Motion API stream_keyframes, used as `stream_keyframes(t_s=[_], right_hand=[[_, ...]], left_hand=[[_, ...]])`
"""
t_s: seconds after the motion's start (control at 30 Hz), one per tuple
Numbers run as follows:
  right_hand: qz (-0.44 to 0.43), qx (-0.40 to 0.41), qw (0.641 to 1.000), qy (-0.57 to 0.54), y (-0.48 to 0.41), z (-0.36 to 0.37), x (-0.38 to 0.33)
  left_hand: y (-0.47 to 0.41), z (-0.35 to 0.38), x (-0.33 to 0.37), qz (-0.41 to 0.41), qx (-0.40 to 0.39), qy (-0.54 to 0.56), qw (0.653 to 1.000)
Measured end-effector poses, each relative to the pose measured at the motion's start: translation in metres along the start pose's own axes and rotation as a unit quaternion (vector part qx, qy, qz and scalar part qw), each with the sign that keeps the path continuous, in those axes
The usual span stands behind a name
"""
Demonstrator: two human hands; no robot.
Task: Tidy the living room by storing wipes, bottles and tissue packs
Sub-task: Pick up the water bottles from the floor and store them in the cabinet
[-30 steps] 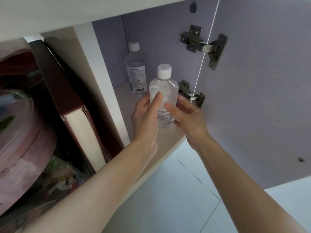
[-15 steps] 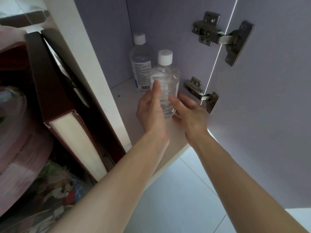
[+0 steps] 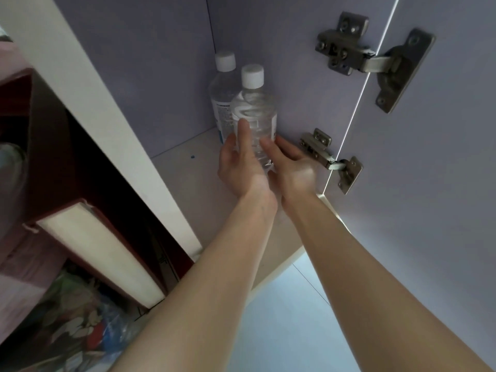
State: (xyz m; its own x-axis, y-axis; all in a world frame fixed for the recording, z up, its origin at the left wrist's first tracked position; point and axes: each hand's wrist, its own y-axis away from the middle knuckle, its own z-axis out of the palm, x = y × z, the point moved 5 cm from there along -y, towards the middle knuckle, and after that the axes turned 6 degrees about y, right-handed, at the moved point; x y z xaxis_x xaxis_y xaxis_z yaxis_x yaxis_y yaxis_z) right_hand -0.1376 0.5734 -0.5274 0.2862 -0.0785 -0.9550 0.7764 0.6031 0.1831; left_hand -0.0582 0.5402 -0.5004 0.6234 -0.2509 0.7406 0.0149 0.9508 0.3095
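Note:
A clear plastic bottle [image 3: 255,111] with a white cap stands upright deep inside the open cabinet, on its shelf [image 3: 185,178]. My left hand [image 3: 239,162] wraps its lower left side and my right hand [image 3: 291,167] cups its lower right side, so both hold it. Directly behind it, in the back corner, stands a second clear bottle [image 3: 220,95] with a white cap and a printed label, partly hidden by the front one.
The cabinet door [image 3: 429,183] hangs open on the right, with two metal hinges [image 3: 346,44] beside my right hand. A white divider panel [image 3: 112,124] bounds the shelf on the left; beyond it are a dark red book [image 3: 88,237] and clutter. Pale floor tiles [image 3: 290,318] lie below.
Both hands have pushed the clear bottle farther into the cabinet, up against the labelled bottle. My head has moved closer to the shelf.

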Motion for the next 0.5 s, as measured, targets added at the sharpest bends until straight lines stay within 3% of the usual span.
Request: stream_keyframes(t_s=[0.5], right_hand=[[-0.017,-0.021,0.999,0.026,-0.028,0.022,0.006]], left_hand=[[-0.03,0.01,-0.006,0.035,0.008,0.042,0.999]])
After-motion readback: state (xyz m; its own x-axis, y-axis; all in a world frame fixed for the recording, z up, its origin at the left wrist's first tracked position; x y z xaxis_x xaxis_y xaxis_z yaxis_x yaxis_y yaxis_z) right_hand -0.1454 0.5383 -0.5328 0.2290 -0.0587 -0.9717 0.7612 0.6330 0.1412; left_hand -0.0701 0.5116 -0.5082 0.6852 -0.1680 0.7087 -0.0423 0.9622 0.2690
